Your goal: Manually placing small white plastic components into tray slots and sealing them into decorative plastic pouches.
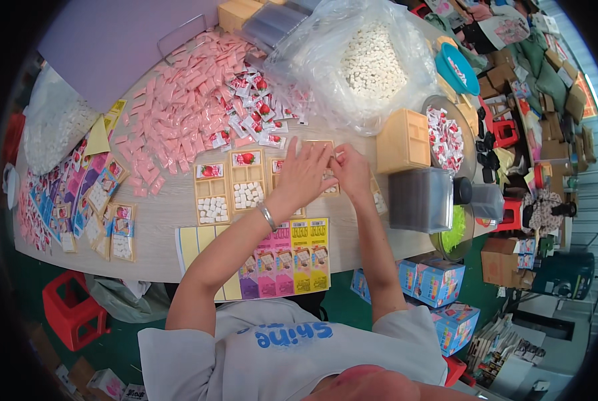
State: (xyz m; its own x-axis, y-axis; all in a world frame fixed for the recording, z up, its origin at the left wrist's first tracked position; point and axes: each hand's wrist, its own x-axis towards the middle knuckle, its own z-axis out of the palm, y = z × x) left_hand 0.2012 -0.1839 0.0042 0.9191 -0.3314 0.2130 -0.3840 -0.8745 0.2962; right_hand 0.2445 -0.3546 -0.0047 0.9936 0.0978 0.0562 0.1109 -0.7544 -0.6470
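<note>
A row of small beige compartment trays lies before me; one tray [213, 194] and its neighbour [247, 182] each hold white cube-like pieces below and a strawberry-printed sachet above. Over the trays to their right, my left hand [301, 175] is palm down with fingers stretched, wearing a bracelet. My right hand [352, 171] has its fingers bent together at the right edge of a tray with a pink packet [317, 145] at its top. Whatever its fingertips hold is too small to make out. My left fingertips touch or nearly touch this tray. Both hands partly hide the trays beneath.
Behind the trays spread heaps of pink packets [185, 100] and strawberry sachets [259, 107]. A clear bag of white pieces [375, 63] stands at the back. Stacked beige trays [404, 140] and clear containers [420, 198] rise at right. Printed card sheets [285, 260] lie at the front edge.
</note>
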